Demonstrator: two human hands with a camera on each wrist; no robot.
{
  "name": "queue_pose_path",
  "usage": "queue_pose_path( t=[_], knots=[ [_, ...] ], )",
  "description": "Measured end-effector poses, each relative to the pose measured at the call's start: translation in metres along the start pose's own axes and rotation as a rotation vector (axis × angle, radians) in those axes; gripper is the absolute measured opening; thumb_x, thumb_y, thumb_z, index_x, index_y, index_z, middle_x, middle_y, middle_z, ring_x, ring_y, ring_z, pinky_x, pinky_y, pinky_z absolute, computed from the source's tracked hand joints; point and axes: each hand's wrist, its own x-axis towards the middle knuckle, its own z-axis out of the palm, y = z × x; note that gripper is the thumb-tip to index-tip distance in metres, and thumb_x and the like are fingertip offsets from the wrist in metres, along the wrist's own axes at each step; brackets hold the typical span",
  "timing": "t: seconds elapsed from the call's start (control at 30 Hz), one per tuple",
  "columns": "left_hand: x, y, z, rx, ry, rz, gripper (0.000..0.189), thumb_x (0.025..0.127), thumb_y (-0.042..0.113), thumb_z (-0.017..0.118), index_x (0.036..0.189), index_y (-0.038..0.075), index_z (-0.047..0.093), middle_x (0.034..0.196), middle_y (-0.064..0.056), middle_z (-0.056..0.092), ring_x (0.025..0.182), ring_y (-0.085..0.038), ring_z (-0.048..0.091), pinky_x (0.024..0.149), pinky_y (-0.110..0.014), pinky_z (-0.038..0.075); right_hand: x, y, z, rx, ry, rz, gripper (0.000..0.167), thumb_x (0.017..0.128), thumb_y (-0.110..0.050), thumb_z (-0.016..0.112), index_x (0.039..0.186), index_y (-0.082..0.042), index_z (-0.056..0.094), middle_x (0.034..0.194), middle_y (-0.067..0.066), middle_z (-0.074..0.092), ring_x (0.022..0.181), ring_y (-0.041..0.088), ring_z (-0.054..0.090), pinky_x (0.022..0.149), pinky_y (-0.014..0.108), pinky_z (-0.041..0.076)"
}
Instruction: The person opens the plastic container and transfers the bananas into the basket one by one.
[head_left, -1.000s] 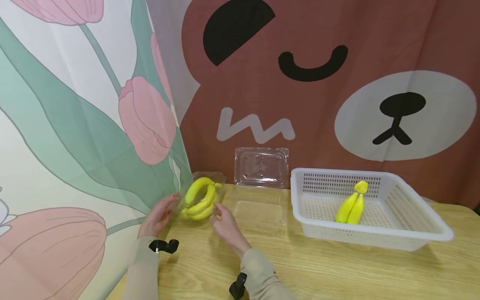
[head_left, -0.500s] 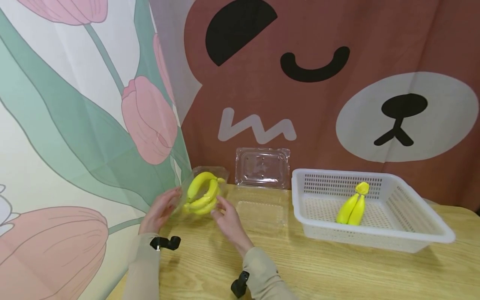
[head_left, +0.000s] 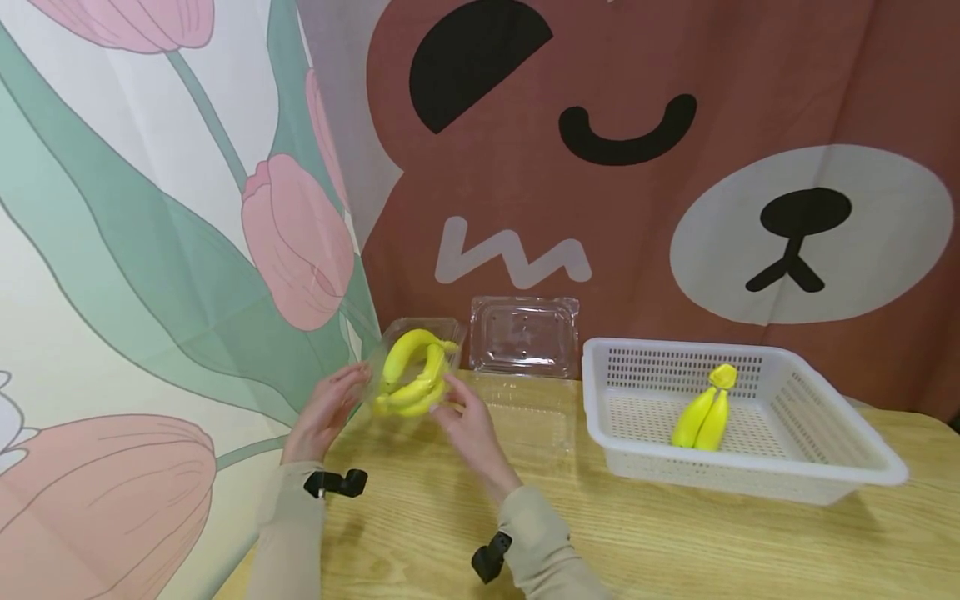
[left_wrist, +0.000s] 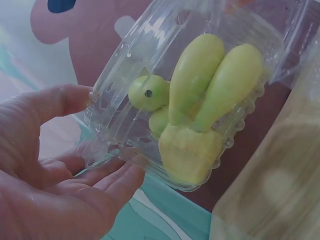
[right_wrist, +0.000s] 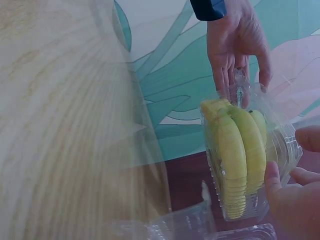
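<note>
A clear plastic clamshell container (head_left: 427,323) with yellow bananas (head_left: 405,354) inside is held up between both hands, tilted, near the back left of the table. My left hand (head_left: 322,415) grips its left end; in the left wrist view the thumb lies on the near end and the fingers reach under it. My right hand (head_left: 474,433) holds the opposite side, with thumb and fingertips at the wall in the right wrist view. The bananas (left_wrist: 195,95) curve against the transparent wall, their joined stem end low in the left wrist view.
A second clear clamshell stands open, its lid (head_left: 525,337) upright against the brown bear curtain and its base (head_left: 525,425) on the wooden table (head_left: 637,542). To the right is a white perforated basket (head_left: 750,479) with another bunch of bananas (head_left: 703,417). A tulip curtain (head_left: 187,333) borders the left side.
Both hands have raised the banana container and shifted it slightly to the right and away. The open clamshell, the basket and its bananas stay put.
</note>
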Motion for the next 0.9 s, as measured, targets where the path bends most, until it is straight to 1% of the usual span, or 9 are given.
queue_pose_path(
  t=[0.07,0.2,0.3,0.33,0.4,0.6,0.8,0.87,0.9],
  knots=[
    [-0.001,0.003,0.003,-0.002,-0.003,0.006,0.059,0.104,0.018,0.052,0.153,-0.002,0.027,0.162,-0.011,0.019,0.147,-0.023,0.015,0.12,-0.038,0.014,0.002,-0.001,-0.003,-0.006,0.001,-0.005,0.058,0.092,-0.001,0.061,0.146,0.003,0.041,0.129,0.032,0.05,0.109,0.035,0.058,0.091,0.041,0.053],
    [-0.003,0.008,0.008,0.011,-0.006,0.025,0.061,0.102,0.022,0.056,0.153,-0.001,0.029,0.161,-0.01,0.02,0.148,-0.023,0.014,0.12,-0.039,0.013,0.012,0.011,-0.008,-0.011,0.002,-0.019,0.062,0.092,-0.005,0.064,0.149,-0.002,0.039,0.128,0.031,0.05,0.103,0.03,0.06,0.087,0.043,0.055],
    [-0.004,0.011,0.011,0.019,-0.014,0.044,0.063,0.101,0.023,0.058,0.153,0.0,0.03,0.161,-0.01,0.022,0.148,-0.023,0.015,0.12,-0.04,0.013,0.017,0.017,-0.011,-0.017,0.008,-0.031,0.065,0.092,-0.008,0.065,0.15,-0.004,0.037,0.128,0.027,0.05,0.1,0.026,0.06,0.083,0.04,0.056],
    [-0.005,0.012,0.013,0.011,-0.016,0.048,0.063,0.101,0.024,0.059,0.152,0.0,0.032,0.16,-0.01,0.023,0.147,-0.022,0.015,0.12,-0.04,0.014,0.017,0.017,-0.012,-0.028,0.013,-0.037,0.065,0.092,-0.01,0.066,0.15,-0.005,0.037,0.129,0.025,0.049,0.1,0.024,0.059,0.083,0.037,0.056],
    [-0.005,0.015,0.015,-0.001,-0.028,0.053,0.065,0.1,0.025,0.06,0.153,0.001,0.032,0.16,-0.01,0.024,0.148,-0.021,0.015,0.12,-0.039,0.014,0.018,0.015,-0.014,-0.035,0.023,-0.051,0.065,0.092,-0.011,0.066,0.15,-0.006,0.037,0.13,0.022,0.049,0.1,0.025,0.059,0.082,0.034,0.056],
    [-0.008,0.021,0.02,-0.043,-0.065,0.064,0.066,0.099,0.027,0.061,0.153,0.003,0.031,0.16,-0.01,0.024,0.148,-0.02,0.015,0.119,-0.036,0.016,0.015,0.003,-0.017,-0.057,0.066,-0.099,0.063,0.091,-0.009,0.067,0.148,-0.004,0.041,0.137,0.015,0.046,0.111,0.028,0.054,0.089,0.033,0.054],
    [-0.011,0.026,0.023,-0.08,-0.111,0.086,0.066,0.1,0.024,0.061,0.154,0.002,0.029,0.161,-0.009,0.021,0.148,-0.019,0.015,0.119,-0.034,0.018,0.015,-0.005,-0.021,-0.05,0.092,-0.095,0.062,0.091,-0.013,0.068,0.148,-0.005,0.042,0.137,0.013,0.046,0.117,0.028,0.049,0.098,0.038,0.049],
    [-0.013,0.027,0.024,-0.086,-0.124,0.091,0.066,0.1,0.023,0.061,0.153,0.001,0.029,0.162,-0.009,0.02,0.148,-0.019,0.015,0.119,-0.034,0.019,0.015,-0.006,-0.022,-0.048,0.093,-0.093,0.062,0.092,-0.015,0.068,0.148,-0.005,0.042,0.138,0.014,0.045,0.12,0.029,0.048,0.101,0.04,0.047],
    [-0.014,0.028,0.025,-0.089,-0.13,0.093,0.065,0.1,0.022,0.06,0.153,0.001,0.029,0.162,-0.01,0.019,0.148,-0.02,0.015,0.119,-0.034,0.019,0.013,-0.01,-0.022,-0.046,0.091,-0.082,0.062,0.092,-0.015,0.067,0.148,-0.005,0.042,0.138,0.015,0.045,0.12,0.03,0.048,0.101,0.041,0.046]
  ],
)
